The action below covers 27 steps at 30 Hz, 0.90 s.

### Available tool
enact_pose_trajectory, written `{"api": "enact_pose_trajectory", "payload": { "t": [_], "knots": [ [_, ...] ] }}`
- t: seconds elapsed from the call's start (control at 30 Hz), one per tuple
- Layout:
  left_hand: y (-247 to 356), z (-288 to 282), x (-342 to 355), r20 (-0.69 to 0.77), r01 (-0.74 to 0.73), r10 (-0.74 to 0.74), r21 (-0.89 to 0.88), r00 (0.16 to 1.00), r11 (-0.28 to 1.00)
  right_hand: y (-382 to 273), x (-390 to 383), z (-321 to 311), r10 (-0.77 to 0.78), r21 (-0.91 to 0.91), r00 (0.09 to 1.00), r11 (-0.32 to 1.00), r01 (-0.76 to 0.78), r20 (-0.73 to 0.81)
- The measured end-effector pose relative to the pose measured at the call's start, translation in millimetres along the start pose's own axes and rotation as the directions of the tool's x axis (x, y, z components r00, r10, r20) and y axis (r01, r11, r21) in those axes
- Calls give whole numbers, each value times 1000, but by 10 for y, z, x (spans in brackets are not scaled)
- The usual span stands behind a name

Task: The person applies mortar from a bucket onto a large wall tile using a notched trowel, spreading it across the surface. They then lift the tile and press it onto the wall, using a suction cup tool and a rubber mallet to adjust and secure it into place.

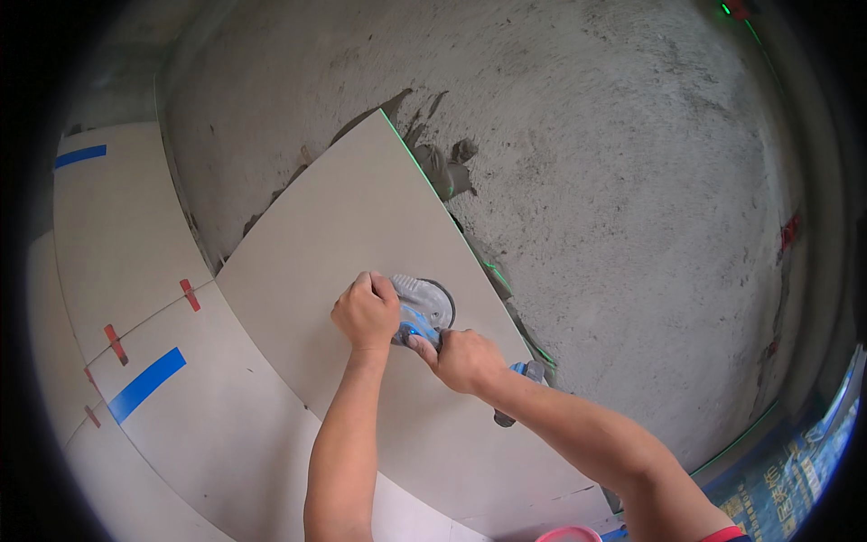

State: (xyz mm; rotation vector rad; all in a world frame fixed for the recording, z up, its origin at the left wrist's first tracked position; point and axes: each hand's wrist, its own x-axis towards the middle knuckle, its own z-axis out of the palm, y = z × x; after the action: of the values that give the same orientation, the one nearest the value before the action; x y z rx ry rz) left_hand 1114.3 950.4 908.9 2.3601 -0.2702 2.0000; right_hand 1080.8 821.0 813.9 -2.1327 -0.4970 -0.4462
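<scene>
A large beige tile (307, 217) stands against the bare wall, with a green laser line running down its right edge. Pressed to its face is a grey and blue tile vibrator (424, 305) with a round pad. My left hand (368, 312) is closed round the tool's left side. On its lower right, my right hand (465, 359) grips the body, thumb near a blue part. Below my right forearm, a dark end piece (504, 418) shows; the forearm hides what joins it. Grey mortar (442, 172) bulges out past the tile's right edge.
Tiles (122, 208) cover the adjoining left wall, with red clips (116, 345) at the joints and blue tape (147, 384) across them. Rough grey wall (632, 199) fills the right. A pink-rimmed bucket (569, 535) and a blue printed bag (781, 483) are low down.
</scene>
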Motion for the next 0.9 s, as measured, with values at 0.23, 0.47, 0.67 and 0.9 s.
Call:
{"api": "enact_pose_trajectory", "payload": {
  "t": [0.23, 0.47, 0.67, 0.9],
  "knots": [
    [-43, 35, -37, -95, 26, -20, 53, 995, 998, -13, 68, 28, 10, -18, 1000, 1000, -10, -8],
    [-358, 76, -468, 74, 343, -346, 46, 935, 938, 71, 160, 211, -20, -234, 992, 971, 49, 124],
    [-261, 491, -2857, 127, 557, -543, -148, 830, 817, 1366, -799, 1204, 53, -467, 961, 880, 83, 271],
    [-15, 630, -5621, 271, 791, -746, -278, 608, 545, 2534, -1925, 2366, 355, -672, 781, 732, 109, 513]
  ]
}}
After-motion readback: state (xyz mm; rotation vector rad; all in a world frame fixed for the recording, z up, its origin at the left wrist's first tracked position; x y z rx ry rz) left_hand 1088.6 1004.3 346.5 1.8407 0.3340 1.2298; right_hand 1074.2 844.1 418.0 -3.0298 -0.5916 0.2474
